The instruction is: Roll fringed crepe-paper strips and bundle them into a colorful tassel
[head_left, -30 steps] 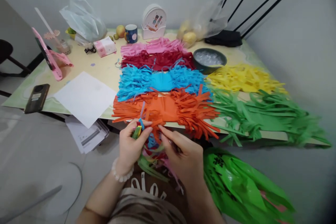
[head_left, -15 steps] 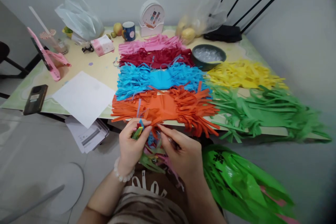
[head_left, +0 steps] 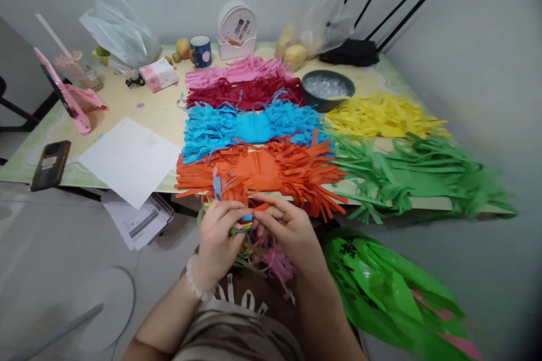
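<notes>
My left hand (head_left: 218, 237), with a beaded bracelet (head_left: 195, 277) at the wrist, is closed on a small bundle of coloured paper strips (head_left: 242, 227) in green, yellow, pink and blue. My right hand (head_left: 292, 234) meets it at the fingertips, pinching an orange paper strip (head_left: 261, 207) against the bundle. More strips, among them a pink fringe (head_left: 277, 259), hang below between the hands over my lap. Just beyond, at the table edge, lies an orange fringed paper sheet (head_left: 260, 169). Behind it are blue (head_left: 253, 127), dark red (head_left: 249, 92) and pink (head_left: 241, 70) fringed sheets.
Yellow (head_left: 381, 115) and green (head_left: 423, 175) fringed paper lie to the right. A dark bowl (head_left: 326, 102), mug (head_left: 200, 52) and black router (head_left: 349, 53) stand behind. White paper (head_left: 129, 161) and a phone (head_left: 51, 164) lie left. A green plastic bag (head_left: 381, 287) hangs below right.
My left hand has turned and moved right, so the bundle sits between both hands. My right fingers now hold an orange strip against it. The view has shifted slightly.
</notes>
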The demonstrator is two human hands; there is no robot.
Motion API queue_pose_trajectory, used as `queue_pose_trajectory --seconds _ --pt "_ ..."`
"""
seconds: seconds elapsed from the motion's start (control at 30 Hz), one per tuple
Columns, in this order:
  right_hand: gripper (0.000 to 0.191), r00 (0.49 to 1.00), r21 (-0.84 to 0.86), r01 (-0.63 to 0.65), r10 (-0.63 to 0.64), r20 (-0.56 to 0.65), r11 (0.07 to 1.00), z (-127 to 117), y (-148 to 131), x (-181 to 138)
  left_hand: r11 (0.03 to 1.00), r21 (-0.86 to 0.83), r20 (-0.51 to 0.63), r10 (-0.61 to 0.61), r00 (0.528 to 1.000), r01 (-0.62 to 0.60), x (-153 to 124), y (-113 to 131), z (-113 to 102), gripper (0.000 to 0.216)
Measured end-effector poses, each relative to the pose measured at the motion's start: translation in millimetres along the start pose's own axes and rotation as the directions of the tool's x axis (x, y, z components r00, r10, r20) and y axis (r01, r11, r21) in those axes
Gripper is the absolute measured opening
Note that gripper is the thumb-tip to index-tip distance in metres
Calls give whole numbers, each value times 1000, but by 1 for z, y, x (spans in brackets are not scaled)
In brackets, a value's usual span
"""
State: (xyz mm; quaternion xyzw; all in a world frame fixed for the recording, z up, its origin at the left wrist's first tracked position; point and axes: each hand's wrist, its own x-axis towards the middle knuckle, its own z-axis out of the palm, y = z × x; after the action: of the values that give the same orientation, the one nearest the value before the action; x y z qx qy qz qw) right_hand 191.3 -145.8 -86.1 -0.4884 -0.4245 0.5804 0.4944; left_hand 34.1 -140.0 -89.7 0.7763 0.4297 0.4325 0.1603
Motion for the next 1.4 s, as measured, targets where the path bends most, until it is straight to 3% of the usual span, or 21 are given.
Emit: queue_pose_trajectory --seconds 0.07,0.13,0.27,0.33,0.4,0.47,0.53,0.67,0.77,0.83,0.97,1.03,1.1,1.17,1.27,1.4 --pt "34 985 136 -111 92 143 984 -7 4 6 999 -27 32 33 999 -32 -2 -2 -1 22" --pt "35 965 152 -176 140 223 972 -13 7 10 996 -42 63 78 995 -75 -4 -4 -3 24" --pt "27 972 32 -84 75 221 996 -18 9 9 994 -92 112 61 992 -51 -9 -7 -1 20" --pt "20 993 12 20 -21 113 1000 -18 7 6 986 -156 126 -45 991 64 -9 -9 0 12" --pt "13 985 69 151 -145 -96 986 -18 3 0 933 -265 169 -204 964 244 -7 -10 0 7" --pt "9 918 131 295 -242 -315 946 -17 -4 -7 820 -384 266 -341 902 424 -4 -10 -2 13" --pt "8 887 129 337 -269 -375 933 -16 -13 -14 696 -455 384 -410 827 556 -1 -10 -6 18" --pt "4 974 -116 215 -221 -43 970 -9 -22 -15 538 -420 542 -498 677 731 2 -9 -11 24" --pt "12 979 -240 174 -142 144 955 -1 -21 -7 550 -378 580 -486 654 745 3 -9 -12 30" --pt "13 979 -256 166 -128 158 952 1 -19 -2 521 -406 592 -475 650 751 4 -9 -13 32" --pt "13 973 -211 220 -201 111 952 2 -16 1 305 -518 670 -437 601 799 7 -10 -16 35" --pt "12 962 -250 272 -271 40 929 1 -15 -3 231 -545 643 -502 578 806 6 -11 -16 39" --pt "14 934 -372 313 -354 -47 874 1 -14 -10 232 -573 543 -611 576 786 5 -12 -16 42" --pt "17 903 -501 336 -423 -67 798 3 -14 -18 297 -585 422 -684 595 755 4 -11 -16 40" --pt "17 887 -599 374 -462 7 708 9 -12 -28 417 -559 315 -693 648 717 3 -9 -17 32" --pt "18 879 -653 378 -477 29 657 15 -12 -29 508 -534 271 -654 706 675 2 -6 -17 24"
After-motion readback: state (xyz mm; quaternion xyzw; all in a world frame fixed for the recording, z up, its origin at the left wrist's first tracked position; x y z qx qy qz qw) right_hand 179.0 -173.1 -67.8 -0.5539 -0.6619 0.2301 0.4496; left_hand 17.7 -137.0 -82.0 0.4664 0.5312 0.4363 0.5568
